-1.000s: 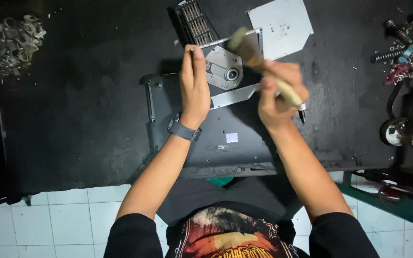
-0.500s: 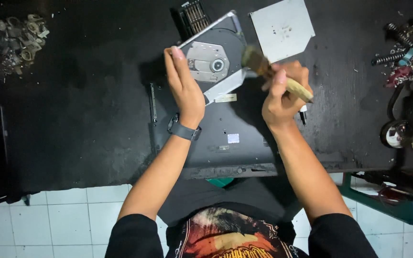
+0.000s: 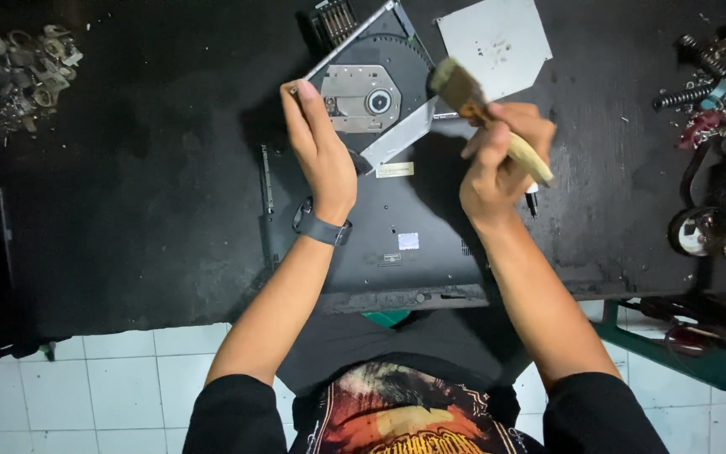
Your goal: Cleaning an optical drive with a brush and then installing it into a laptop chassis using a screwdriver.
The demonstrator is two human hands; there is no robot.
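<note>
My left hand (image 3: 321, 143) grips the near edge of an opened optical disc drive (image 3: 371, 92), holding it tilted above a dark laptop base (image 3: 380, 227) that lies upside down on the black table. The drive shows its round spindle and grey metal plate. My right hand (image 3: 502, 160) is closed around the pale wooden handle of a paintbrush (image 3: 464, 92), whose bristles sit at the drive's right edge. A dark watch (image 3: 321, 227) is on my left wrist.
A flat grey metal cover plate (image 3: 497, 42) lies behind the brush. A pile of small metal parts (image 3: 23, 76) sits at the far left. Springs, wheels and cables (image 3: 716, 134) crowd the right edge. A black pen (image 3: 532, 203) lies beside my right wrist. White floor tiles (image 3: 86, 387) show below.
My left hand has lifted the drive farther from the laptop and tilted it up. The brush has swung from the drive's upper face to its right edge.
</note>
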